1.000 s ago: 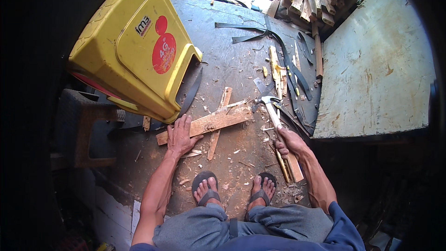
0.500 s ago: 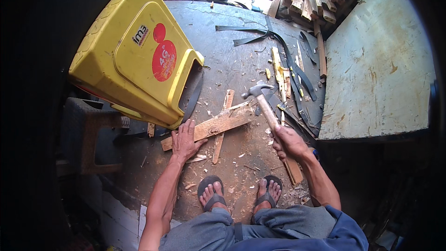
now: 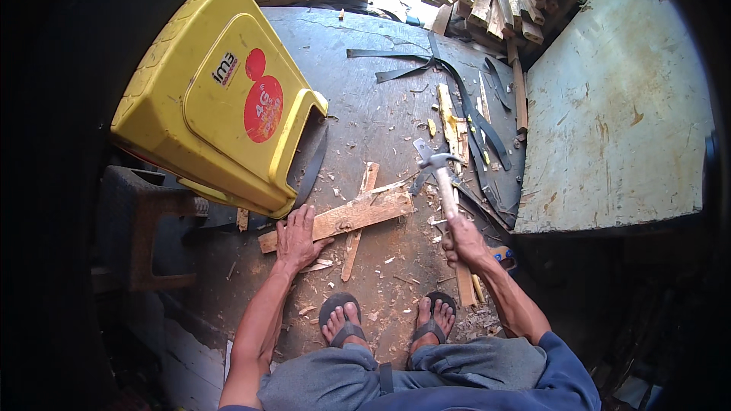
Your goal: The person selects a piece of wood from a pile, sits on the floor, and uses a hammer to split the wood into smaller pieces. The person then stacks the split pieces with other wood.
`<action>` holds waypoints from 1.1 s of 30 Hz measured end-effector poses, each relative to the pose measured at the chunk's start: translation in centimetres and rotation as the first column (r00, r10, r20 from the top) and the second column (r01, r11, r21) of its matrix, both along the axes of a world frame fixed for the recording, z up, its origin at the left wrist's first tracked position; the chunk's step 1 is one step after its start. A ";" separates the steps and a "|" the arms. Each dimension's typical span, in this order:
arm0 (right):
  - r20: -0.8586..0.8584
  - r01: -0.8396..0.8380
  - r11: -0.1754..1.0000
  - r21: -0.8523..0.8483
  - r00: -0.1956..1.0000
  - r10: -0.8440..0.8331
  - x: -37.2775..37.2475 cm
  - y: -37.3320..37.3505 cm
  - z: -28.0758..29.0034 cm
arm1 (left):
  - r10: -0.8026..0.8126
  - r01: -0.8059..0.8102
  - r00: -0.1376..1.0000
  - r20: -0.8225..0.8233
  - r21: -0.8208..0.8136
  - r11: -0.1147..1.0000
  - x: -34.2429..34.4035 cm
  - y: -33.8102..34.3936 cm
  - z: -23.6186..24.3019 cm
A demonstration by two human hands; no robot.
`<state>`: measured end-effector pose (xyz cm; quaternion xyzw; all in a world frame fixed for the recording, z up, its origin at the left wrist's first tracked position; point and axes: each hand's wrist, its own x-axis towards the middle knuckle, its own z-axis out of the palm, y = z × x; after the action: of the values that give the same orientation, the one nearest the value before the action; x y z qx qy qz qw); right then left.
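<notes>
My right hand is closed around the wooden handle of a claw hammer, held up to the right of a plank, its metal head pointing away from me. My left hand lies with fingers stretched out over the left end of the rough wooden plank. That plank slants up to the right and rests across a narrower wooden strip. A thin splintered sliver runs along its far edge. Below my right hand, another piece of wood lies on the floor.
A yellow plastic bin leans at the left, beside a dark stool-like object. Black straps and split wood lie ahead. A saw's handle shows by my right wrist. A pale board and a wood pile stand right.
The hammer has shifted slightly toward me and its handle stands more in line with my view. My left hand stays on the plank. The whole view has shifted a little.
</notes>
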<state>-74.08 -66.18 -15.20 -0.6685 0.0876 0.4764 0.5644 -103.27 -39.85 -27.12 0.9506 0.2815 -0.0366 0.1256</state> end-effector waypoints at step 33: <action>0.620 -0.378 0.715 -0.588 0.358 0.699 -7.1 -1.8 -3.8 | 0.037 -0.037 0.999 -0.009 -0.017 0.999 0.1 0.3 0.7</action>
<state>-81.13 -67.95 -18.96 -0.8843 -0.3277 0.2510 0.2180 -103.20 -39.56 -26.39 0.9439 0.2993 -0.0408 0.1333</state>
